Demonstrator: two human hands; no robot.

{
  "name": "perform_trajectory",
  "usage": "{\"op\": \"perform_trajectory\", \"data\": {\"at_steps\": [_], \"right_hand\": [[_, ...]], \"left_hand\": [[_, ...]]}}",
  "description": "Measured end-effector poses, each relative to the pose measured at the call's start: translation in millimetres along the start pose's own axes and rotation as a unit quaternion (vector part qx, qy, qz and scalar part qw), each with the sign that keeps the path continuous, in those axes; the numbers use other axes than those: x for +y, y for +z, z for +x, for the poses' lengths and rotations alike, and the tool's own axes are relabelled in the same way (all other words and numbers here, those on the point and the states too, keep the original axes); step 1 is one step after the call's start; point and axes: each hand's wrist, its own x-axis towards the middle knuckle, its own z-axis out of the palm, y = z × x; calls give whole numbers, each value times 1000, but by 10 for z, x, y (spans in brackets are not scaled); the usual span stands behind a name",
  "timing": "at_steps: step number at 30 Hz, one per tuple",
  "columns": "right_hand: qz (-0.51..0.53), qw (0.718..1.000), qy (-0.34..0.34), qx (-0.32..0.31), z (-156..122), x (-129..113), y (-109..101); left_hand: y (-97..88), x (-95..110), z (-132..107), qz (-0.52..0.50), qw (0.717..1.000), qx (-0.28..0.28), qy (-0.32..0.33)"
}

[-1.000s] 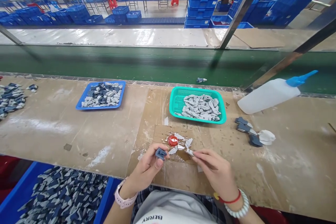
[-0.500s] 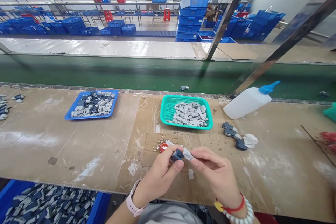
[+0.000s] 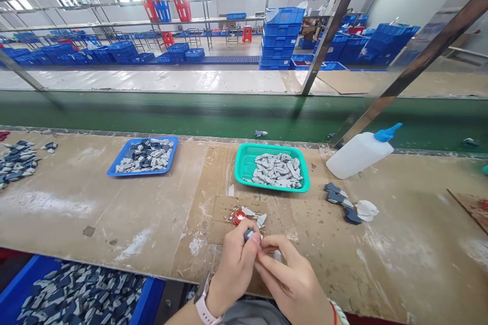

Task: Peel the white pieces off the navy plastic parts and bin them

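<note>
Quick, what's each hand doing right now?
Left hand: closed, holding a small dark blue part.
Right hand: pinched closed beside that part; anything held is hidden.

Wearer's own body, seen from the head camera: bare left hand with a pale pink smartwatch on a pink strap; bare right hand with a thin red cord bracelet and a white beaded bracelet; pale grey garment at the chest.

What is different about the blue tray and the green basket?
The blue tray has sides that look solid, but the green basket has mesh holes. The tray holds dark and pale pieces; the basket holds nearly all pale ones. Both sit flat on the table.
</note>
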Motion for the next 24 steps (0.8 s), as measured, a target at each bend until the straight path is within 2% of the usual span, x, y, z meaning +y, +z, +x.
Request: {"op": "perform_trajectory", "data": {"at_steps": [1, 3, 6, 8, 10, 12, 15, 16, 18, 20, 22, 24], "right_hand": [[10, 1000, -3, -17, 7, 11, -27], [20, 1000, 0, -16, 43, 100, -117], [-33, 999, 19, 4, 228, 442, -334], [-98, 994, 17, -38, 478, 772, -503], [-198, 974, 47, -96, 798, 1106, -650], [-275, 950, 77, -129, 1115, 1382, -741], [-296, 937, 85, -163, 1429, 1622, -744], [-295, 935, 83, -176, 1477, 1657, -718], [-293, 934, 77, -189, 1504, 1683, -652], [-288, 937, 69, -187, 1483, 1672, -598], [-279, 942, 62, -176, 1457, 1643, -580], [-269, 949, 58, -154, 1436, 1599, -597]], "left_hand": [[-90, -36, -14, 1, 1000, 24, -6], [-412, -114, -19, 10, 994, 107, -18], [-1151, -214, 47, 33, 963, 264, -37], [-1671, -248, 145, 61, 932, 353, -52], [-2120, -262, 287, 101, 904, 411, -63], [-2477, -289, 463, 204, 887, 410, -59], [-2874, -396, 749, 416, 840, 346, -41], [-2970, -443, 846, 460, 821, 336, -39], [-3086, -522, 1052, 488, 793, 363, -38], [-3061, -545, 1297, 497, 781, 378, -14], [-2855, -497, 1602, 510, 794, 329, 36], [-2470, -402, 1965, 518, 823, 216, 92]]}}
